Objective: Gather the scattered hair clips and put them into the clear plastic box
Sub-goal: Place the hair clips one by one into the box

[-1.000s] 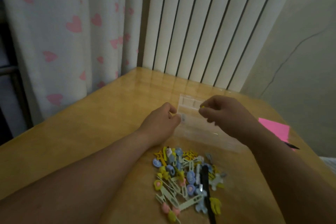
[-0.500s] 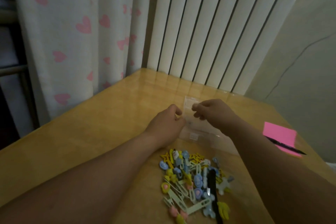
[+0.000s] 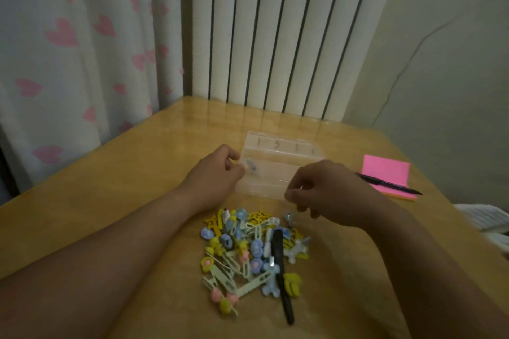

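The clear plastic box (image 3: 278, 157) lies open on the wooden table, past a pile of several pastel hair clips (image 3: 248, 250). My left hand (image 3: 217, 176) rests at the box's left edge, its fingertips pinched on a small yellow and grey hair clip (image 3: 250, 167) just over the box's left side. My right hand (image 3: 327, 192) is at the box's near right corner. Its thumb and forefinger are curled together on the box's front edge. A black pen (image 3: 281, 270) lies across the right side of the pile.
A pink sticky-note pad (image 3: 385, 170) with a second black pen (image 3: 391, 187) across it sits at the right. A white radiator (image 3: 275, 36) and a heart-print curtain (image 3: 77, 44) stand behind the table. White cloth (image 3: 484, 220) lies past the table's right edge.
My right hand has come back from the far left part of the box to its near right corner. My left hand has stayed at the box's left edge.
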Demonstrator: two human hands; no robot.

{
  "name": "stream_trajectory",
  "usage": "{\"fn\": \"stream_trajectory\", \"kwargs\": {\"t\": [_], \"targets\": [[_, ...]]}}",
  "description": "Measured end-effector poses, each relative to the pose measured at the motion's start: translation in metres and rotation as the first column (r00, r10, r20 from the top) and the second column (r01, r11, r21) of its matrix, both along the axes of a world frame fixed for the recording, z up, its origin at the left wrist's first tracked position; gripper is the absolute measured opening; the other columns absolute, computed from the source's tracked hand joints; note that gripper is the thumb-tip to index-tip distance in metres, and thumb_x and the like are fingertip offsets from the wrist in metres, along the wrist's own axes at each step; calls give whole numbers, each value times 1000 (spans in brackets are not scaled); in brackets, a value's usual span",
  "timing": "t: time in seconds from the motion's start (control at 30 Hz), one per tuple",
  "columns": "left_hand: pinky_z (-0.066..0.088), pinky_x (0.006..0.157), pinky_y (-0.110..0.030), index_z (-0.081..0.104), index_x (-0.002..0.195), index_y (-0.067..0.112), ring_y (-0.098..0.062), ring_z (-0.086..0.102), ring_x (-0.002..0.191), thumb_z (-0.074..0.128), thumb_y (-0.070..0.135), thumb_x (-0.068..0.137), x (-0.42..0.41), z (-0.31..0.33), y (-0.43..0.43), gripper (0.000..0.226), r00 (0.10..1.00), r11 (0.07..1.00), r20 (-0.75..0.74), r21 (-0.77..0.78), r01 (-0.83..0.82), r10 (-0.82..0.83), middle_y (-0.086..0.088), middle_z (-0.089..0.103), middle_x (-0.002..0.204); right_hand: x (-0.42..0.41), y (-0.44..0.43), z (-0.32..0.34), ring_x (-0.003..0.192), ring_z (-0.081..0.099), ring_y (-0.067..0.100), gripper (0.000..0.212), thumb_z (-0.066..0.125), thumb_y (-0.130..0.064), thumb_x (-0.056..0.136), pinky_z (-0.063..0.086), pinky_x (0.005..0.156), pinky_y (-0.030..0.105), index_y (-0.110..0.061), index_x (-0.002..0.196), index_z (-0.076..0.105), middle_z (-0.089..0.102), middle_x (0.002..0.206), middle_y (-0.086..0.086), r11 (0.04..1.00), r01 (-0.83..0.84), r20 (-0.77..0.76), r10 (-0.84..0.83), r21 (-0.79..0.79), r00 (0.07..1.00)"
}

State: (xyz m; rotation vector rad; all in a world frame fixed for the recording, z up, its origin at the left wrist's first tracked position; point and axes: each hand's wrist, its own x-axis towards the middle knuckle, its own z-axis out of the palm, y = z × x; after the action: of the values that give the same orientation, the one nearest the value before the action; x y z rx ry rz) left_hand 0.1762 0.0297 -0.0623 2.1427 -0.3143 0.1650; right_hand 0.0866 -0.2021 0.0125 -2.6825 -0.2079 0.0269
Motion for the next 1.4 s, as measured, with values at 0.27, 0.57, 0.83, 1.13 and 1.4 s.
{"fn": "stream_trajectory", "kwargs": {"t": [0.27, 0.57, 0.83, 1.13, 1.4], "targets": [[49, 75, -38, 58, 123, 26, -18, 63, 83, 63, 41, 102, 3, -3, 2, 26, 1000, 1000, 12, 5, -6, 6, 3, 64, 92, 0, 14, -6, 73, 75, 13, 30, 81, -47, 89, 60, 64, 29, -17, 90, 81, 80, 82, 1, 977, -21, -161, -13, -212, 987], [47, 69, -36, 58, 124, 25, -14, 60, 75, 62, 39, 103, 1, -2, 1, 25, 1000, 1000, 4, -18, 1, -1, 5, 63, 85, 0, 22, -10, 68, 70, 9, 9, 73, -28, 96, 56, 57, 25, -21, 89, 74, 75, 81, -2, 999, 34, -16, -35, -18, 999], [52, 74, -40, 53, 127, 26, -18, 65, 84, 59, 44, 102, 2, -3, 1, 31, 1000, 1000, -9, 12, 29, -29, 4, 65, 92, 59, 31, 11, 71, 72, 14, 14, 75, -27, 98, 52, 60, 30, -15, 91, 72, 78, 80, -2, 934, 152, 220, -231, 325, 948], [54, 80, -43, 52, 128, 26, -19, 65, 87, 55, 47, 98, 3, -2, 3, 36, 999, 999, -26, 11, 47, -47, 7, 67, 93, 134, 63, -14, 90, 70, 19, 13, 77, -30, 89, 62, 81, 43, -28, 79, 69, 75, 90, -4, 965, 204, 168, -177, -164, 970], [49, 71, -38, 52, 128, 27, -17, 64, 86, 56, 49, 99, 1, -2, 2, 37, 999, 999, -23, 30, 31, -30, 8, 66, 94, 114, 45, -19, 74, 71, 8, 13, 65, -28, 100, 64, 76, 43, -25, 95, 76, 77, 76, -11, 972, 209, 286, -232, 107, 930]]}}
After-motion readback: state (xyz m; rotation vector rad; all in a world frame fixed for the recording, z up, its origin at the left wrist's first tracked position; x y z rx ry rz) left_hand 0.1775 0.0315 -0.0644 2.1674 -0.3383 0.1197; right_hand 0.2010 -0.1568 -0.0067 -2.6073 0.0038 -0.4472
